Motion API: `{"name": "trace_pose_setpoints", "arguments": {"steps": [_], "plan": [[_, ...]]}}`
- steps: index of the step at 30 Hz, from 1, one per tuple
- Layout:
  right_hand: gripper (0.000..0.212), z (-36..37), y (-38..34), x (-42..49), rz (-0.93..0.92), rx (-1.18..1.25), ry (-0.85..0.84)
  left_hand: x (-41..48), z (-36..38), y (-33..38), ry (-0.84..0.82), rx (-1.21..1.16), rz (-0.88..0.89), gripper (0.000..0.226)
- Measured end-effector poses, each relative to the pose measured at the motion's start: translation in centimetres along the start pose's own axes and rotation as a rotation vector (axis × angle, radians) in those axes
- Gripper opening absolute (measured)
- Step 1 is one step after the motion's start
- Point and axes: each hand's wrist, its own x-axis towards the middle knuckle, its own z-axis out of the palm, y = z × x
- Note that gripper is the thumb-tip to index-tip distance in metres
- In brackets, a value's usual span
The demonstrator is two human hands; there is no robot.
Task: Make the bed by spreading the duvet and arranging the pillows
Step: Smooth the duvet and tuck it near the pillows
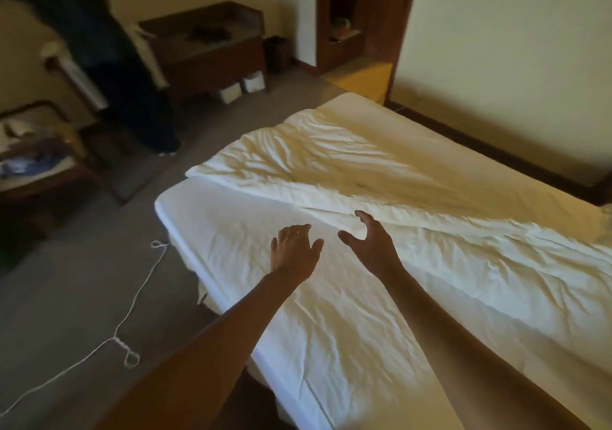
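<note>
Duvet (347,164) bunched on far half of bed (331,337); left grip (294,250) wide, fingers spread, over bed's bare near half; right grip (371,240) wide, holds nothing, over bed's middle; cord (116,339) on floor beside bed.

A bedroom: a bed (231,230) (rumpled duvet (347,171)), wooden cabinet (212,55), carpeted floor (82,280).

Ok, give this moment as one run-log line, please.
duvet: bunched on far half, not spread | left hand: open, over sheet | right hand: open, by duvet edge
</note>
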Motion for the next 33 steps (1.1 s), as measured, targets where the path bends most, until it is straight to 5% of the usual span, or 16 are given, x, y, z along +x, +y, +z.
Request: {"name": "trace_pose_setpoints", "arguments": {"steps": [11, 19, 33], "plan": [[0.070, 23.6, -18.2, 4.2, -0.177, -0.060, -0.340, -0.1, -12.1, -26.4, 0.108, -0.151, -0.421, 0.056], [0.069, 38.7, -31.0, 7.4, -0.217, -0.049, -0.455, 2.2, -22.5, -43.6, 0.176, -0.135, -0.534, 0.055], [0.065, 57.3, -47.6, 28.8, -0.250, 0.007, -0.541, 24.3, -33.0, -62.0, 0.171, -0.121, -0.590, 0.060]]}}
